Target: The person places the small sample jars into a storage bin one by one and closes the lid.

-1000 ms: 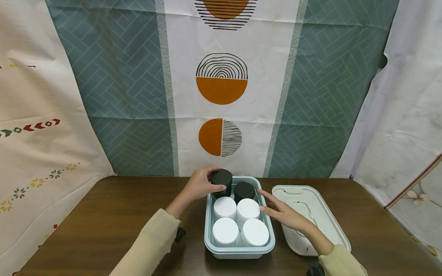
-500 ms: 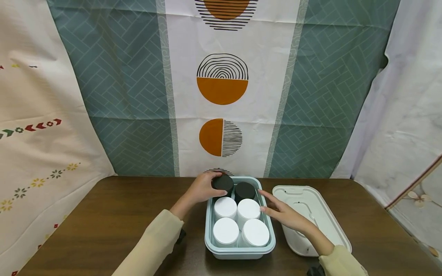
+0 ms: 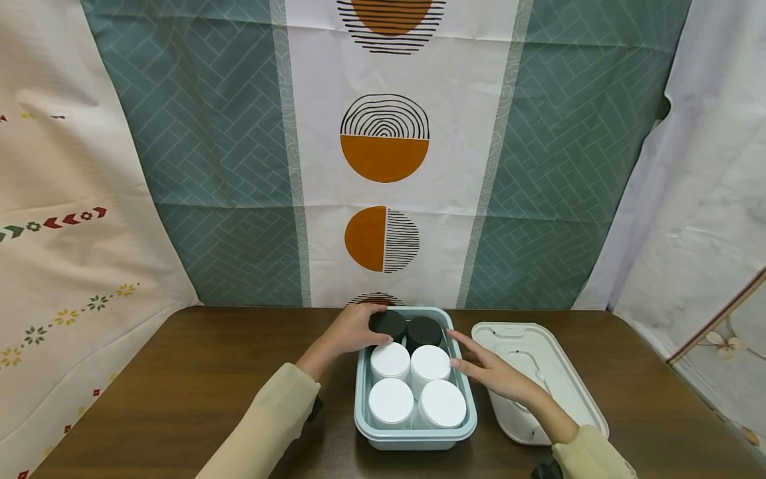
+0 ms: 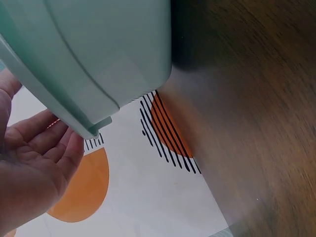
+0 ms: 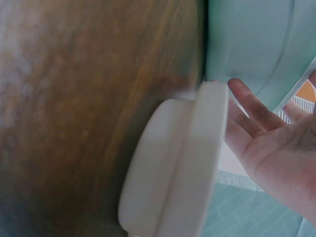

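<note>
In the head view a pale blue-green plastic bin holds several jars. Two black jars stand at its far end, and white-lidded jars fill the near part. My left hand grips the far-left black jar by its top, thumb on the near side and fingers on the far side. That jar sits low in the bin, level with its neighbour. My right hand has its fingers spread, fingertips at the bin's right rim. The left wrist view shows the left palm beside the bin's outer wall.
A white lid lies on the brown wooden table, right of the bin and partly under the right forearm. In the right wrist view its thick edge stands close to the hand. Patterned cloths hang behind and beside the table.
The left hand has lowered the black jar into the bin's far-left corner, moving down and slightly right. The right hand stays at the right rim.
</note>
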Demonstrator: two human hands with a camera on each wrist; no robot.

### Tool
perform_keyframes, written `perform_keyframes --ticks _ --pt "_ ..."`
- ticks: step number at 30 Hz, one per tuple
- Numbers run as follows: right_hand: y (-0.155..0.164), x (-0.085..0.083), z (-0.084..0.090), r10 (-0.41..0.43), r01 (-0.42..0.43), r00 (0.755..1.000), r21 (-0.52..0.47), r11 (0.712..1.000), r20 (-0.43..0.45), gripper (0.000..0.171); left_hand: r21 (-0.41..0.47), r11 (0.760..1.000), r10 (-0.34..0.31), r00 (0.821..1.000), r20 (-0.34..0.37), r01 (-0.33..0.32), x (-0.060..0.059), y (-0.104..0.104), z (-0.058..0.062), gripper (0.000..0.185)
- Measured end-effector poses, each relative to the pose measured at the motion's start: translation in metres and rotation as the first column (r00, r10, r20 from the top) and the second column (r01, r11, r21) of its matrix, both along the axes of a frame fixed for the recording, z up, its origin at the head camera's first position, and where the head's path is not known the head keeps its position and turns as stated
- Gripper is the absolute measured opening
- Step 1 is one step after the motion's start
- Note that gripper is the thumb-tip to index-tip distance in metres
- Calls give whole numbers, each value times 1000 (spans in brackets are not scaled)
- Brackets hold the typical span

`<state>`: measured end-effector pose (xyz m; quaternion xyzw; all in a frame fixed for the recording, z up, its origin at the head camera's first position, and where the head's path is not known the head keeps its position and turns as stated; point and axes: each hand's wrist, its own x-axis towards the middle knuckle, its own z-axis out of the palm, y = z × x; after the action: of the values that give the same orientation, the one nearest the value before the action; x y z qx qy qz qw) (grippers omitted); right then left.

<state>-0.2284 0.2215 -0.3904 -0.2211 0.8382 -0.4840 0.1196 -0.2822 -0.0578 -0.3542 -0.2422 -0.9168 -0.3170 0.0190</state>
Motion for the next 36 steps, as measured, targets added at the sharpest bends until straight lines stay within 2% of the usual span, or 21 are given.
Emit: perform_keyframes --ticks 13,19,25,31,36 --pt "0 -1 -1 -12 12 1000 16 1000 -3 62 38 999 -17 999 -28 18 2 -5 -4 49" --pt "0 -2 -3 -26 26 1000 18 1000 2 62 51 999 -1 998 -57 4 4 -4 -5 46" --pt "-1 -2 -3 -25 25 1000 16 1000 4 62 84 996 6 999 -51 -1 6 -3 -5 47" --pt "-1 -1 0 -37 43 996 74 996 -78 60 115 993 14 999 -49 -9 14 -3 -3 47" --pt "2 0 3 -45 58 987 79 995 -151 58 207 978 7 998 -64 6 27 2 4 46"
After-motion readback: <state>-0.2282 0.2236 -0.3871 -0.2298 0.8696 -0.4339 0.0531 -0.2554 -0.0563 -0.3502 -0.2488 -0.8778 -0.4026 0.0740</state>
